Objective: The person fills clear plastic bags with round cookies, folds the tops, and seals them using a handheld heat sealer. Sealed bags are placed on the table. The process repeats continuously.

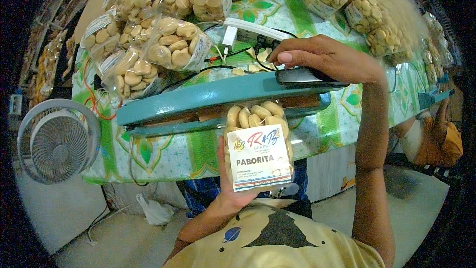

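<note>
My left hand [232,196] holds a clear plastic bag of round, pale biscuits [260,149] from below and behind, its fingers partly hidden by the bag. A white label covers most of the bag's front. The bag's top edge lies at the jaw of a long teal heat sealer [198,98], which is down over it. My right hand [325,58] is closed over the black handle [302,76] at the sealer's right end, thumb along its left side. Whether the bag's edge is fully between the jaws is hidden.
Filled biscuit bags [178,44] crowd the table's far side and left. A white power strip [255,31] with cables lies behind the sealer. A grey fan [62,144] stands at left. At right, a person in orange [444,141] is near another teal sealer [436,98].
</note>
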The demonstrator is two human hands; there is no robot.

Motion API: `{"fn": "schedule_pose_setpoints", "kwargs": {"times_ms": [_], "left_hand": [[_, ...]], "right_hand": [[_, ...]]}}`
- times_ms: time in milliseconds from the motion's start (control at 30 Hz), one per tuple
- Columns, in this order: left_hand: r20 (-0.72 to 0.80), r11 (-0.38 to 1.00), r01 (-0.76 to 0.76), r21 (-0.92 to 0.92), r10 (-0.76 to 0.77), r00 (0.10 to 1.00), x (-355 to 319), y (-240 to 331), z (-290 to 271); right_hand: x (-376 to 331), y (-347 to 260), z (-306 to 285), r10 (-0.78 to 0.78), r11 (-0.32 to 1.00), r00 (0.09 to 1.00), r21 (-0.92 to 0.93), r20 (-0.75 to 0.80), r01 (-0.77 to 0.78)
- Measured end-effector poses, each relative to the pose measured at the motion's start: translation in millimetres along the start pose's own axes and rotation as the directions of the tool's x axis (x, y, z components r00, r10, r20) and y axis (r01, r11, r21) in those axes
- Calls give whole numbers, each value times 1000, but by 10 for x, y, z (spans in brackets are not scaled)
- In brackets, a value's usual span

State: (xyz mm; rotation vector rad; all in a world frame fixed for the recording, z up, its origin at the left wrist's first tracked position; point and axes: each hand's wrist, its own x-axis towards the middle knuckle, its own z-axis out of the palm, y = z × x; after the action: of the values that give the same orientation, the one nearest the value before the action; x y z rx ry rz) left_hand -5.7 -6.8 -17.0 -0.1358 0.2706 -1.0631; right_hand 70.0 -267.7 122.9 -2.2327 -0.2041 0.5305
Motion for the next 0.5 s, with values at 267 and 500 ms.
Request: {"fn": "schedule_pose_setpoints", "kwargs": {"times_ms": [267,500], "left_hand": [[-125,999,-36,20,38,991,103,-1,226],[-91,998,-32,-59,26,995,140,-20,323]], "right_hand": [[33,111,94,-24,997,999,80,22,22],[28,144,105,37,992,998,117,55,-43]]}}
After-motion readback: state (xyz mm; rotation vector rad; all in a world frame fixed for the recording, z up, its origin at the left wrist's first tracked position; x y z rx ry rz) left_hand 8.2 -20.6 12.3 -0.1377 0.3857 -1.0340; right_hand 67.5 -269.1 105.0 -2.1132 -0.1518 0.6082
